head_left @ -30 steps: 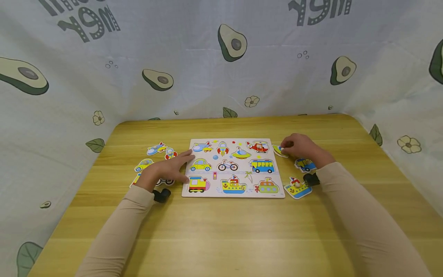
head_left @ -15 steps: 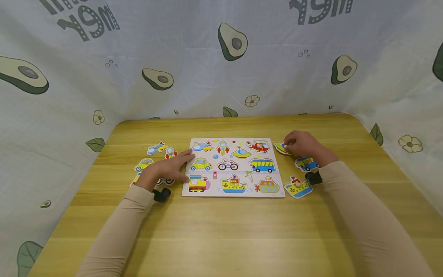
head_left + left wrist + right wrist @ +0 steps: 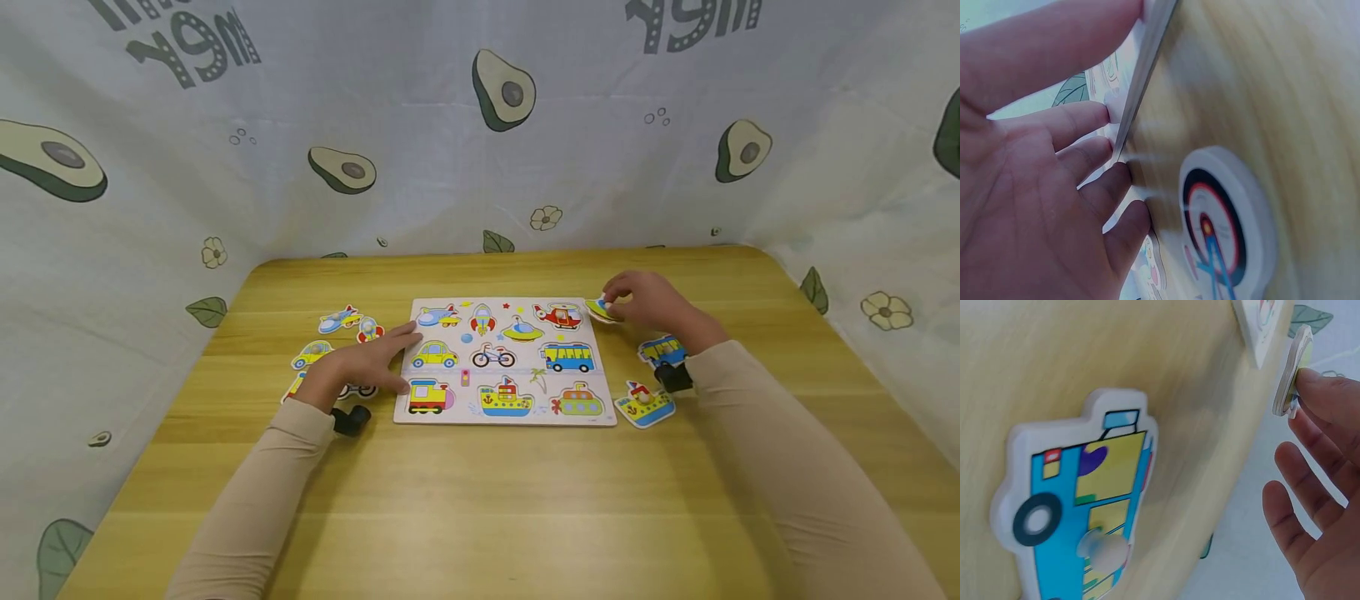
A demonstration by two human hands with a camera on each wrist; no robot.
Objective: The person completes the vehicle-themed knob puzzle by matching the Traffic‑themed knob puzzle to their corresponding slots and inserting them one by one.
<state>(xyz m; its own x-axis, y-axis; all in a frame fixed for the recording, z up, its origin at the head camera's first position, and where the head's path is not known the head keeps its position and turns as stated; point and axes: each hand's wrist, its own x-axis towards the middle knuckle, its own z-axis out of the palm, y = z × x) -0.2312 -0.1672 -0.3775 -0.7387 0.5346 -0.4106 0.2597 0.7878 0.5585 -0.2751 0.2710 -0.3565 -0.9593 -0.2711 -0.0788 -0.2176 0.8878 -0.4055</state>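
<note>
My right hand (image 3: 652, 302) pinches a flying-saucer puzzle piece (image 3: 597, 311) between thumb and forefinger, beside the board's far right corner. In the right wrist view the saucer piece (image 3: 1293, 372) is tilted above the table, the other fingers spread loosely. My left hand (image 3: 367, 362) rests on the left edge of the white puzzle board (image 3: 467, 408), its fingers fairly straight, thumb and fingertips touching it. Printed vehicles cover the board, among them a saucer, helicopter, bus and ship. A bicycle piece (image 3: 1210, 219) lies under the left hand, partly hidden in the head view.
Left of the board lie an airplane piece (image 3: 340, 319), a rocket piece (image 3: 370, 330), a car piece (image 3: 311, 355) and a half-hidden yellow-red piece (image 3: 294, 386). To its right are a knobbed bus piece (image 3: 662, 351) and a ship piece (image 3: 645, 405). A patterned cloth (image 3: 420, 217) hangs behind.
My right hand has raised the saucer piece off the table, after shifting slightly right, and brought it leftward to the board's far right corner. The left hand stays on the board.
</note>
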